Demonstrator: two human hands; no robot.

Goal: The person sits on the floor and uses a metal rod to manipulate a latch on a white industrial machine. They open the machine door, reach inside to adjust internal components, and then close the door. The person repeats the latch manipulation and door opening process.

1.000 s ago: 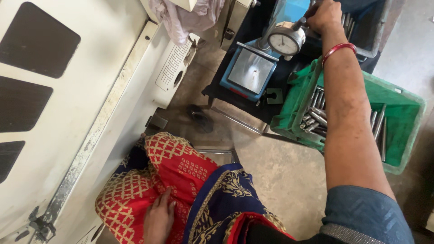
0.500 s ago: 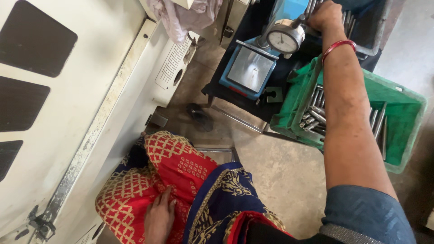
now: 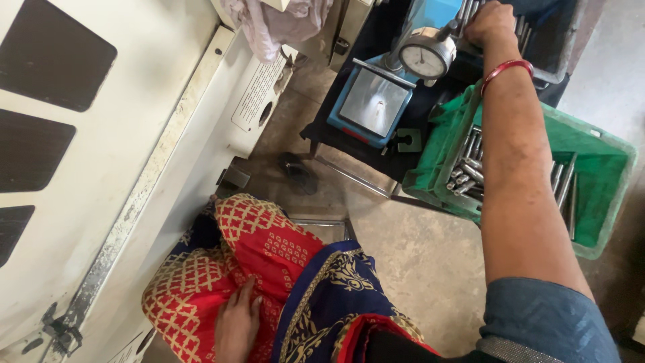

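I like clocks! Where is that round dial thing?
In the head view, the round dial is at the top, right of centre, above the blue stand and just left of the right hand.

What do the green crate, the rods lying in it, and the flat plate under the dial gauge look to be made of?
Green crate: likely moulded plastic, with a matte, uniform colour and a thick rolled rim.
Rods: metal, probably steel, grey with bright glints along their lengths.
Flat plate: looks like smooth ground metal, dull grey and faintly reflective, set in a blue painted base.
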